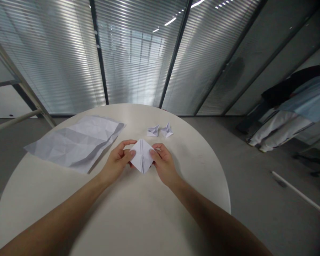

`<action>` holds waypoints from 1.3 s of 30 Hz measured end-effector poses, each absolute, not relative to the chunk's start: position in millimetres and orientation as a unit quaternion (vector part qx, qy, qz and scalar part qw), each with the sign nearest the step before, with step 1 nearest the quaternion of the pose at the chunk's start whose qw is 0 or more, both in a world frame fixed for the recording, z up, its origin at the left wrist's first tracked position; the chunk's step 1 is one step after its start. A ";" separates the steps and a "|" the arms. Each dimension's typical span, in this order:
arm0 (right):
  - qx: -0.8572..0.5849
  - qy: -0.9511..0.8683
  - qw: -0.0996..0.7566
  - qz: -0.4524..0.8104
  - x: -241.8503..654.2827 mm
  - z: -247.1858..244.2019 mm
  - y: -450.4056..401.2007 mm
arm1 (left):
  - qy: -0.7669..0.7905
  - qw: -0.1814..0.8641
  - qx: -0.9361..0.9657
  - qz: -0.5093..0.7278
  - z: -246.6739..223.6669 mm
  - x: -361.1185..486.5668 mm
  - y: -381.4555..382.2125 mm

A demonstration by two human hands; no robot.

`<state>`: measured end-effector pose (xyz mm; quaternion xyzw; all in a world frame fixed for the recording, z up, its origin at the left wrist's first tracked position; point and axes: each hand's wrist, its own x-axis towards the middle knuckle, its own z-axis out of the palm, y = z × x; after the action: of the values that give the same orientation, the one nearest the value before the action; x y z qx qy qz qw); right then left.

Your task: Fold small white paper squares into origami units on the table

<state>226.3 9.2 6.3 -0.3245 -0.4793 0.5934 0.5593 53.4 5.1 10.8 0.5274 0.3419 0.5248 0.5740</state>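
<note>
A folded white paper point(142, 156), diamond-shaped with a seam down its middle, is held above the round table between both hands. My left hand point(119, 158) pinches its left corner, thumb on top and fingers partly hidden behind. At the right corner, my right hand point(164, 161) grips it the same way. Just beyond the hands stand two small folded paper pieces, one on the left point(153, 131) and one on the right point(166, 130). Large creased white paper point(77, 140) lies to the left.
The round white table point(138, 220) has its curved edge on the right and far side. Glass panels with blinds point(136, 60) stand behind. Other people point(296, 99) are at the far right. A metal frame point(26, 85) rises at the left.
</note>
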 end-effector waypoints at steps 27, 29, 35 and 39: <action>-0.486 -0.406 0.553 0.541 223.9 2.8 14.6 | 0.402 0.440 0.647 0.476 8.0 55.5 -1.6; -0.480 -0.398 0.555 0.551 223.3 2.0 14.4 | 0.385 0.473 0.623 0.490 8.2 57.3 -1.2; -0.397 -0.385 0.600 0.577 223.0 5.4 11.1 | 0.400 0.499 0.531 0.556 11.1 59.6 2.7; -0.336 -0.482 0.559 0.585 218.0 8.6 3.6 | 0.440 0.474 0.509 0.568 10.4 59.0 3.1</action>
<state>218.0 3.6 8.6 -0.3360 -0.4823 0.5851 0.5586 59.0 3.1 10.4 0.5092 0.4401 0.5677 0.4742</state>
